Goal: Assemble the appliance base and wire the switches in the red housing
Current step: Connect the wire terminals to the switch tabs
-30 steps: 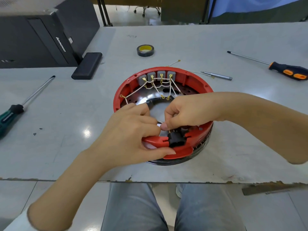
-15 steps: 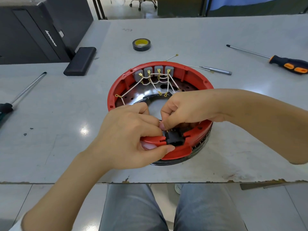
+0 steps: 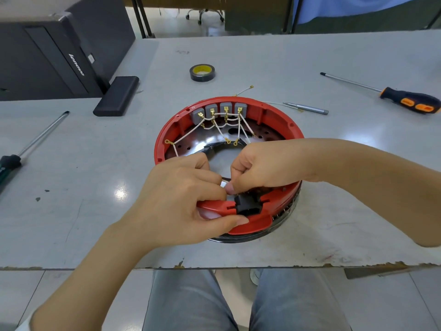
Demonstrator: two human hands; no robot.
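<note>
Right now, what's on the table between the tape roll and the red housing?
Head view: only a loose white wire with a gold terminal, just beyond the red housing rim. Otherwise the table is bare up to the tape roll.

Counting what's on the grey table (image 3: 310, 58):

- one round red plastic housing (image 3: 167, 137)
- four grey switch blocks (image 3: 218, 110) in a row along its far wall
- one black plug socket (image 3: 247, 205) in the near rim
- a bunch of thin white wires with brass terminals (image 3: 210, 126), too tangled to count
- three screwdrivers: one orange-and-black handled (image 3: 409, 101), one dark green-black handled (image 3: 9, 161), one slim all-metal (image 3: 306, 108)
- one roll of black tape with a yellow core (image 3: 202, 72)
- one flat black rectangular block (image 3: 117, 95)
- one black computer case (image 3: 47, 56)
- two bare hands: left (image 3: 181, 201), right (image 3: 265, 163)
</note>
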